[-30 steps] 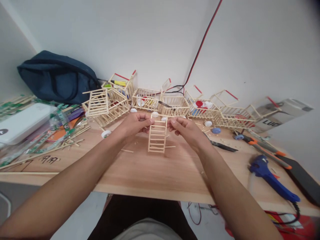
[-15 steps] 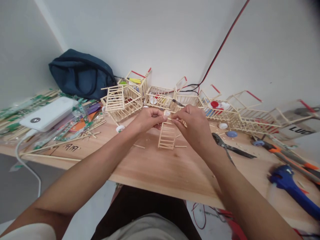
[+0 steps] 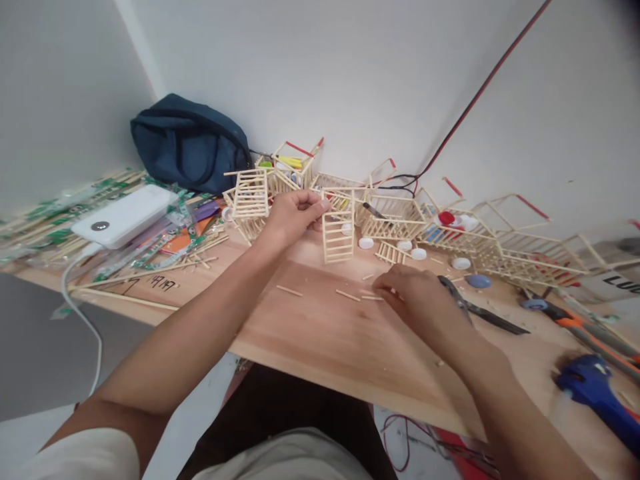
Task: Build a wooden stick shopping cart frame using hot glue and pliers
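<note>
My left hand point(image 3: 299, 212) pinches the upper left corner of a small ladder-like frame of thin wooden sticks point(image 3: 339, 248), holding it tilted above the table. My right hand point(image 3: 417, 297) is low over the tabletop, its fingers bent and closed down beside short loose wooden sticks point(image 3: 372, 298). Whether a stick is between its fingertips is hidden. Another short stick point(image 3: 289, 291) lies apart to the left. Behind my right hand lies a small slatted stick panel point(image 3: 393, 254), with white bottle caps point(image 3: 419, 254) around it.
Several stick-built carts point(image 3: 395, 217) with red-tipped handles line the wall. Left are a blue bag point(image 3: 190, 143), a white power bank point(image 3: 125, 213) and bagged sticks. Right are black-handled cutters point(image 3: 493, 319), orange-handled pliers point(image 3: 590, 330) and a blue glue gun point(image 3: 595, 383).
My right hand has left the stick frame and come down to the loose sticks on the table. My left hand still holds the frame. The camera view has shifted left.
</note>
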Demonstrator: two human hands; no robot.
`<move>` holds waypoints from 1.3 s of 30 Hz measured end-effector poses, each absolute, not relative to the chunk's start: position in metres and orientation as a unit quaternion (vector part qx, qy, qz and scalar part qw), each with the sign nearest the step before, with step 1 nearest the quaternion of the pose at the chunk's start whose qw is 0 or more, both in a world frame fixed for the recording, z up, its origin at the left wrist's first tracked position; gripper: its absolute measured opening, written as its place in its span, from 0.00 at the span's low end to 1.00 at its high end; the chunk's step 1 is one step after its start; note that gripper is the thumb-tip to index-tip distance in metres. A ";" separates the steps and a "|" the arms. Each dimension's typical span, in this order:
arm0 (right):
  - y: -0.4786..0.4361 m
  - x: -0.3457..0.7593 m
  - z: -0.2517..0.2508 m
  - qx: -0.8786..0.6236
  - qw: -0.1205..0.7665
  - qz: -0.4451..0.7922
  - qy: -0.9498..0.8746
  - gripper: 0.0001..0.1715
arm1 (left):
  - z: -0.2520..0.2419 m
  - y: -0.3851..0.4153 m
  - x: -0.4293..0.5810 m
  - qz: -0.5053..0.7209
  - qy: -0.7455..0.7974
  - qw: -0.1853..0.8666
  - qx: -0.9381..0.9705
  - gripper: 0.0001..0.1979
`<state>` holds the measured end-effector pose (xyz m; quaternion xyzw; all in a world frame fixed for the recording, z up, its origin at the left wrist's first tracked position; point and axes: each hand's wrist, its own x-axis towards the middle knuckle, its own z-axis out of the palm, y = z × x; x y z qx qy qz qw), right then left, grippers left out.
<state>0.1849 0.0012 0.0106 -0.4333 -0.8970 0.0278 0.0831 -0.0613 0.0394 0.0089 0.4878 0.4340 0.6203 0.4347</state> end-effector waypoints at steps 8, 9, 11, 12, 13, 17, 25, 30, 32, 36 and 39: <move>-0.045 0.080 -0.002 -0.313 0.035 0.050 -0.948 0.12 | 0.013 0.038 -0.061 0.629 0.415 0.513 0.411 0.12; -0.047 0.069 -0.004 -0.315 0.016 0.043 -0.948 0.12 | 0.014 0.038 -0.061 0.631 0.412 0.520 0.403 0.12; -0.048 0.053 -0.006 -0.327 0.005 0.025 -0.945 0.14 | 0.015 0.036 -0.060 0.632 0.408 0.529 0.392 0.11; -0.048 0.049 -0.007 -0.331 0.005 0.019 -0.944 0.15 | 0.016 0.036 -0.060 0.630 0.408 0.533 0.390 0.11; -0.047 0.046 -0.007 -0.332 0.008 0.013 -0.943 0.15 | 0.016 0.036 -0.060 0.629 0.409 0.535 0.389 0.11; -0.045 0.048 -0.007 -0.326 0.006 0.010 -0.945 0.16 | 0.015 0.036 -0.061 0.626 0.412 0.533 0.394 0.12; -0.044 0.063 -0.006 -0.368 0.036 0.047 -0.928 0.15 | 0.016 0.035 -0.059 0.622 0.419 0.532 0.393 0.11; -0.038 0.056 -0.012 -0.369 0.053 0.033 -0.927 0.14 | 0.016 0.036 -0.061 0.626 0.419 0.529 0.390 0.09; -0.036 0.052 -0.012 -0.363 0.042 0.020 -0.931 0.16 | 0.016 0.036 -0.061 0.624 0.421 0.528 0.392 0.08; -0.033 0.043 -0.009 -0.328 0.036 0.006 -0.944 0.17 | 0.016 0.036 -0.062 0.628 0.417 0.528 0.391 0.09; -0.037 0.043 -0.009 -0.334 0.032 0.007 -0.942 0.16 | 0.016 0.035 -0.061 0.623 0.415 0.533 0.394 0.09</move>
